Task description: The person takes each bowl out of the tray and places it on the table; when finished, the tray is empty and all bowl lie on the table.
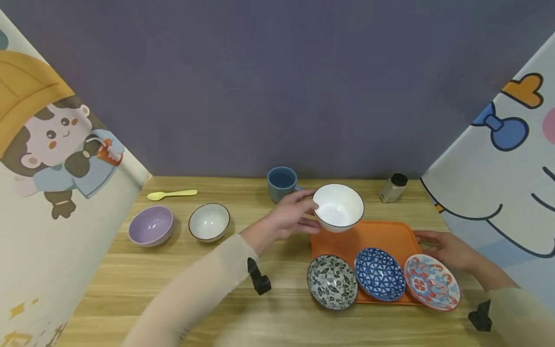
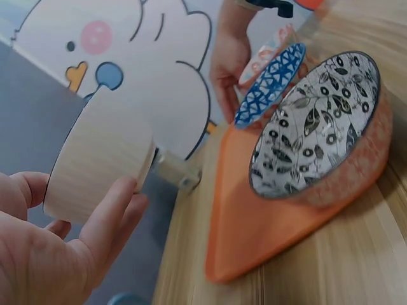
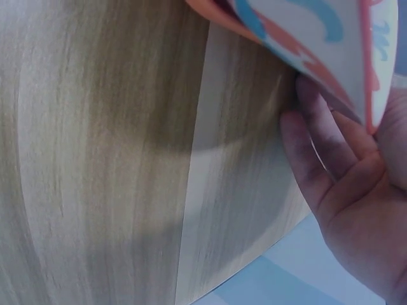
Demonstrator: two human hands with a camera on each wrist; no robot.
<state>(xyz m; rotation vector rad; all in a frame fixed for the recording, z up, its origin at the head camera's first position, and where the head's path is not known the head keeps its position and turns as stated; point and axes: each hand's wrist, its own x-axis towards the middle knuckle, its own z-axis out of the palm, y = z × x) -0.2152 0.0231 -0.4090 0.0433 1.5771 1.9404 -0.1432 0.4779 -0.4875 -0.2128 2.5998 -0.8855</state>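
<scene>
In the head view my left hand (image 1: 288,217) grips a white dark-rimmed bowl (image 1: 338,207) by its left side, above the back of an orange tray (image 1: 381,231). The left wrist view shows thumb and fingers of the left hand (image 2: 76,254) around that bowl (image 2: 102,152), off the table. My right hand (image 1: 448,248) is at the tray's right edge, beside a red-and-blue patterned bowl (image 1: 432,282); in the right wrist view the hand (image 3: 356,190) has its fingers under that bowl's edge (image 3: 311,44); whether they touch it I cannot tell.
A blue patterned bowl (image 1: 379,274) and a black-and-white leaf bowl (image 1: 332,282) sit along the tray's front. Behind stand a blue mug (image 1: 281,185) and a black-lidded jar (image 1: 393,188). At left are a purple bowl (image 1: 151,226), a small white bowl (image 1: 209,222) and a yellow spoon (image 1: 172,194).
</scene>
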